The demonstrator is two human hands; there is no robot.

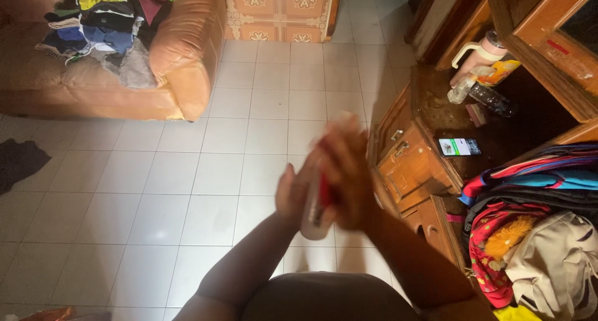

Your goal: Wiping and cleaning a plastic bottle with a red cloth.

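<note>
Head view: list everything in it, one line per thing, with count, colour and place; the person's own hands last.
sofa: one, tan leather, upper left
clothes pile: one heap, mixed colours, on the sofa
dark cloth: one, black, on the floor at left
floor tiles: many, white, across the middle
wooden cabinet: one, brown, right side
phone: one, screen lit, on the cabinet top
jug: one, pale pink with a white handle, cabinet back
plastic bottles: two, clear, beside the jug
bags: several, red, blue and grey, lower right
tube: one, white and red, blurred, between the hands
left hand: touching the tube
right hand: wrapped over the tube
</note>
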